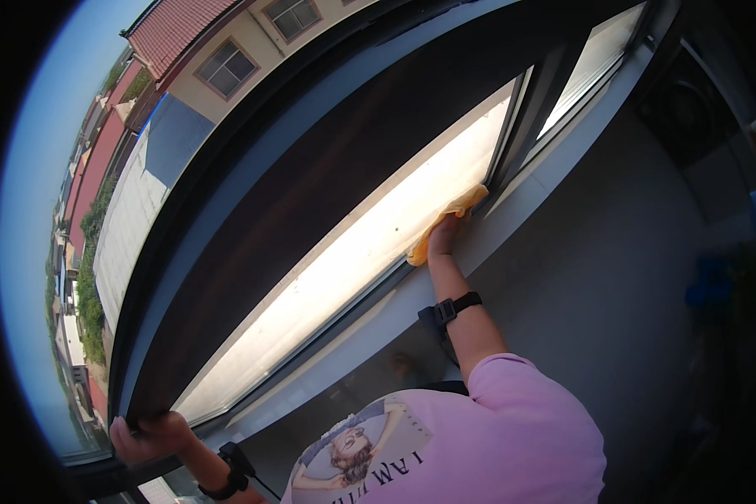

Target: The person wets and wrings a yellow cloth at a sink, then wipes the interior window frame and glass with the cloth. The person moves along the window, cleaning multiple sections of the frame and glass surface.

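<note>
My right hand (443,235) presses a yellow cloth (421,249) against the lower right corner of a bright window pane (353,252), where glass and frame meet. The cloth is bunched and spreads past the fingers on both sides. Far to the left, my left hand (151,436) has its fingers curled around the edge of the dark window frame (252,208); its fingertips are slightly blurred. Both wrists carry black straps, the right strap (457,309) with a buckle. Small specks show on the pane.
A pale sill (346,356) runs below the pane. Beyond the dark frame lie a house with a red tiled roof (176,31), roofs, greenery and sky. To the right, a dim floor (579,302) holds a blue object (709,280), and a round-fronted appliance (680,107) stands in shadow.
</note>
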### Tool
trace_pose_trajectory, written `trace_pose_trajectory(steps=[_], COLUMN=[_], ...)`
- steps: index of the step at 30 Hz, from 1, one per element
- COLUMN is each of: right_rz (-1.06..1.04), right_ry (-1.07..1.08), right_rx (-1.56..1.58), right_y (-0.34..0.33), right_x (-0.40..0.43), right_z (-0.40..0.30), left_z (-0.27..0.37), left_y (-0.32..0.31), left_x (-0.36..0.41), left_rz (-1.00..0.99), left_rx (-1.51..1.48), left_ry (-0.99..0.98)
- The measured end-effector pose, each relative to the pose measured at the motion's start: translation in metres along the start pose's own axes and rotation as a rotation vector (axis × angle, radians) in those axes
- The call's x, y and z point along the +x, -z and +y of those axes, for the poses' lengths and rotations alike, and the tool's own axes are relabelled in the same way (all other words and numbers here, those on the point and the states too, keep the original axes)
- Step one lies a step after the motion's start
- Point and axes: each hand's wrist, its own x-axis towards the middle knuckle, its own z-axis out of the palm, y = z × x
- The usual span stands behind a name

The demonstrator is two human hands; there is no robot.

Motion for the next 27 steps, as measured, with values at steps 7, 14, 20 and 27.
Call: trace_pose_trajectory(steps=[7, 14, 20, 27], right_rz=[-0.093, -0.005, 0.103, -0.022], right_ry=[0.359, 0.619, 0.862, 0.920], right_rx=[0.045, -0.121, -0.128, -0.093], right_y=[-0.014, -0.039, -0.060, -0.045], right_x=[-0.007, 0.010, -0.003, -0.018], right_z=[-0.062, -0.192, -0.225, -0.157], left_z=[0.000, 0.008, 0.012, 0.005], left_y=[0.001, -0.003, -0.006, -0.004], left_x=[-0.001, 0.012, 0.011, 0.006], left_rz=[0.004, 0.026, 0.006, 0.018], left_rx=[-0.039, -0.116, -0.090, -0.063], left_ry=[0.014, 0.018, 0.019, 0.011])
